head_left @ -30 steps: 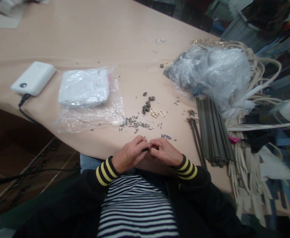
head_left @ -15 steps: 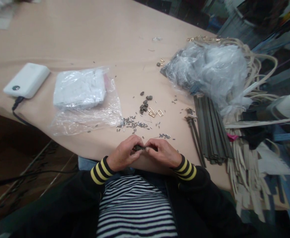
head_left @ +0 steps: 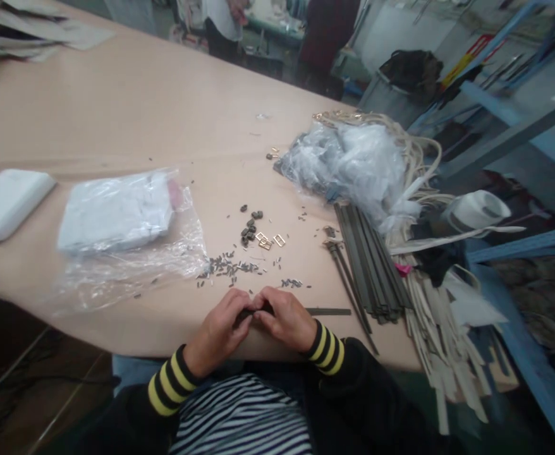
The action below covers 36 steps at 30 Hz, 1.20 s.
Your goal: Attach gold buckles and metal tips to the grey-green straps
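Both hands meet near the table's front edge, fingertips almost touching. My left hand (head_left: pixel 223 325) is closed around the end of a dark strap (head_left: pixel 329 311). Also closed on it is my right hand (head_left: pixel 284 316), and the strap's free length sticks out to the right beneath that hand. Whatever sits between the fingertips is hidden. Just beyond the hands lie many small metal clips (head_left: pixel 232 268), with a smaller group of clips (head_left: pixel 291 283) to the right. Several dark fittings (head_left: pixel 249 234) and rectangular gold buckles (head_left: pixel 265 241) lie farther back.
On the left are a plastic-wrapped white packet (head_left: pixel 116 212) and a white device (head_left: pixel 14 202). To the right lie a bundle of dark straps (head_left: pixel 372 265), a clear plastic bag (head_left: pixel 348 158) and beige strips (head_left: pixel 443 335). People (head_left: pixel 325 38) stand beyond the table.
The camera view has shifted, bringing more of the far room into sight. Both hands remain together; the strap's free end now shows to the right of my right hand.
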Each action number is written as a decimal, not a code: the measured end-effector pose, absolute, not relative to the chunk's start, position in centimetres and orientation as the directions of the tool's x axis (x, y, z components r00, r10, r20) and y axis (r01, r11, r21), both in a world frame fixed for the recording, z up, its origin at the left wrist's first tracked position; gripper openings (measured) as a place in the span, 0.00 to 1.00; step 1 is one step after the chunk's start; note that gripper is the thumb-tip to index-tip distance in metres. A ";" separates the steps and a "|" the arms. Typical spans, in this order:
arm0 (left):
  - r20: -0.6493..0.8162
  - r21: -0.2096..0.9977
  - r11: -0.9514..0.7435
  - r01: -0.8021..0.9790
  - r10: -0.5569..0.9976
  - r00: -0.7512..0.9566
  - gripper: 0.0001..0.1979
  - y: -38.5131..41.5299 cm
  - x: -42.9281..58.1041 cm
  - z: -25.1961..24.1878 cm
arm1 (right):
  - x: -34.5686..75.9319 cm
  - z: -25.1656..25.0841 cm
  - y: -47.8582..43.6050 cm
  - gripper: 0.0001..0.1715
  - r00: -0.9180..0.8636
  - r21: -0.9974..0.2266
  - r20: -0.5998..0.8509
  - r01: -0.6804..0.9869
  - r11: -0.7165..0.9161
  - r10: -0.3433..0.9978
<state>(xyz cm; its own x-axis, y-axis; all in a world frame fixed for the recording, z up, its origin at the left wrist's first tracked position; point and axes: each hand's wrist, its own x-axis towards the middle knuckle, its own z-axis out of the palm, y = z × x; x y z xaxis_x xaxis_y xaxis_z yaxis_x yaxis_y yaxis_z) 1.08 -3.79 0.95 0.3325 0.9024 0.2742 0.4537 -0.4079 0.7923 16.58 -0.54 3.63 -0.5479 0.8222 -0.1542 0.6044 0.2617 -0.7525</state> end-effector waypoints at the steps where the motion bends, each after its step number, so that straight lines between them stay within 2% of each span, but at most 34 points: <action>1: 0.277 0.790 -0.421 0.446 0.894 0.352 0.09 -3.7 1.1 1.0 | 16.7 3.7 -0.5 0.07 -0.555 -0.770 -0.166 0.590 0.245 0.815; 9: 0.219 0.789 -0.471 0.396 0.816 0.534 0.10 -2.6 1.3 1.7 | 18.1 3.8 -0.4 0.05 -0.535 -0.849 -0.284 0.526 0.050 0.796; 12: 0.310 0.712 -0.551 0.435 0.803 0.509 0.11 -1.7 1.2 1.3 | 19.4 3.5 0.4 0.05 -0.477 -0.841 -0.244 0.538 0.061 0.845; 14: 0.363 0.633 -0.579 0.514 0.808 0.463 0.17 -1.2 1.2 0.8 | 20.9 3.4 1.6 0.03 -0.385 -0.810 -0.184 0.580 0.082 0.904; 17: 0.406 0.562 -0.564 0.605 0.825 0.393 0.23 -0.9 1.2 -0.5 | 24.2 3.8 4.5 0.04 -0.160 -0.644 -0.031 0.758 0.102 0.987; 20: 0.482 0.540 -0.571 0.618 0.812 0.329 0.17 -1.0 1.5 -1.9 | 27.4 4.1 7.8 0.09 0.078 -0.305 0.051 0.951 -0.059 0.996; 22: 0.527 0.528 -0.578 0.622 0.798 0.294 0.12 -1.2 1.7 -2.4 | 28.7 3.8 9.6 0.09 0.173 -0.185 0.035 0.969 -0.164 0.984; 29: 0.558 0.519 -0.581 0.627 0.786 0.266 0.09 -1.1 1.9 -1.7 | 28.8 2.2 11.9 0.10 0.294 -0.048 0.007 0.955 -0.293 0.956; 36: 0.543 0.592 -0.557 0.583 0.810 0.222 0.09 -1.1 1.9 -2.1 | 29.4 4.0 11.7 0.09 0.273 -0.062 0.014 0.961 -0.271 0.962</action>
<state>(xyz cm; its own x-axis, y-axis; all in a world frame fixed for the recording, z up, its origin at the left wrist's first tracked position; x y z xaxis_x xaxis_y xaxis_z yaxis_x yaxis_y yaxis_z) 1.88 -1.12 -2.11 0.2223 0.8099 0.5428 0.5830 -0.5566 0.5918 29.38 11.66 4.00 0.2725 0.9621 0.0141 0.9605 -0.2712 -0.0625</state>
